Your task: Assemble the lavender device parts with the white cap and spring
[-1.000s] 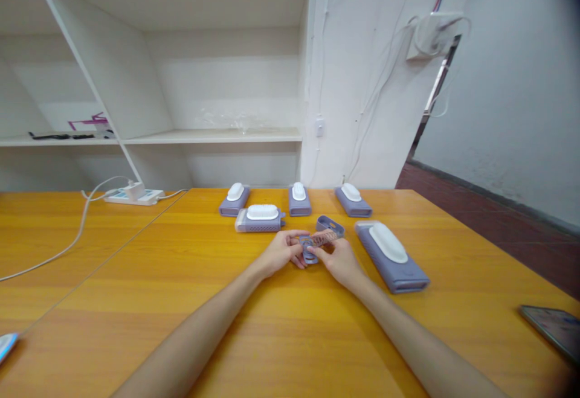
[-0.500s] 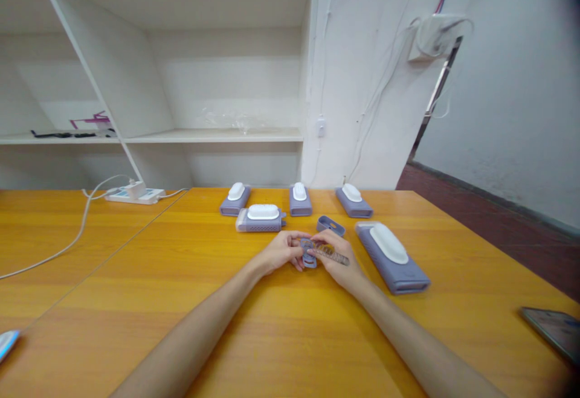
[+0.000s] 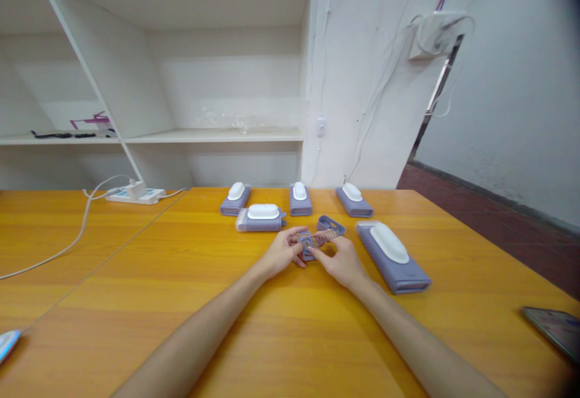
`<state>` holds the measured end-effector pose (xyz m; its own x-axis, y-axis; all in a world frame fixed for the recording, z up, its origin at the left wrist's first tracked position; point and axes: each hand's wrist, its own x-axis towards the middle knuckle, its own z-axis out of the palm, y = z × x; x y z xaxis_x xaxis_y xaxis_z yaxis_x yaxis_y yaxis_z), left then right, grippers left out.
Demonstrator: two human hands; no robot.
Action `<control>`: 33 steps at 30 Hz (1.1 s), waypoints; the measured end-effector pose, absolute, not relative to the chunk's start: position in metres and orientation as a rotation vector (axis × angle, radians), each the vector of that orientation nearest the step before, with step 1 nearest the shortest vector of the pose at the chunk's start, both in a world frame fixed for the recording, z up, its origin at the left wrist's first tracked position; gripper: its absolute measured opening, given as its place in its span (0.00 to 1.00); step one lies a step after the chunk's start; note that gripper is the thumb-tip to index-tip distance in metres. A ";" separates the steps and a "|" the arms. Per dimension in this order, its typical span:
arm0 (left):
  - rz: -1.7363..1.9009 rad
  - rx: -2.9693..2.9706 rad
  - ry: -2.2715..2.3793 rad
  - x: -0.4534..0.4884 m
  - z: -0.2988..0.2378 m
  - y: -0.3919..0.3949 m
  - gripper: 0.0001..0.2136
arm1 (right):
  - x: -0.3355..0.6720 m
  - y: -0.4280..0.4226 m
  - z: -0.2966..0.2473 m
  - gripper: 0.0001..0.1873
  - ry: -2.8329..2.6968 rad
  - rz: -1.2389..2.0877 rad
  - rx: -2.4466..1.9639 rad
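My left hand (image 3: 281, 252) pinches a small grey-purple plastic part (image 3: 307, 246) with ring-shaped openings, holding it just above the table. From that part a thin metal coil spring (image 3: 324, 237) reaches out to the right. My right hand (image 3: 341, 260) is closed at the spring, its thumb tip against the plastic part; the exact grip is partly hidden. Just behind the hands lies a hollow grey-purple plastic cap (image 3: 331, 224). Right of my right hand rests a larger grey-purple case with a white oval brush-like top (image 3: 389, 244).
Similar cases with white tops stand behind: one with a clear end (image 3: 263, 218), others at far left (image 3: 234, 206), middle (image 3: 300, 206) and right (image 3: 356, 207). A phone (image 3: 553, 328) lies at the right edge. A power strip (image 3: 136, 194) with a white cable sits at the left rear.
The spring has swung from pointing down right across my right hand to pointing up right, near the cap. My right fingers have shifted lower beneath it. My left hand still holds the plastic part.
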<state>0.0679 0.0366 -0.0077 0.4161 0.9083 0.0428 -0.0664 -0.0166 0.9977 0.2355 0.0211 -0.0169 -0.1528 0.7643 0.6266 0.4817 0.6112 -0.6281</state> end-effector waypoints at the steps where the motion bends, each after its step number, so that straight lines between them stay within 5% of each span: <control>1: 0.930 1.372 0.832 0.068 -0.008 0.037 0.26 | 0.235 0.021 -0.016 0.09 -1.798 0.344 -1.012; 5: 0.919 1.420 0.837 0.067 -0.010 0.038 0.25 | 0.234 0.021 -0.013 0.15 -1.838 0.402 -0.985; 11: 0.876 1.458 0.808 0.066 -0.010 0.037 0.23 | 0.234 0.022 -0.014 0.07 -1.846 0.448 -0.995; 33: 0.878 1.461 0.749 0.064 -0.009 0.036 0.23 | 0.232 0.023 -0.016 0.07 -1.868 0.408 -1.000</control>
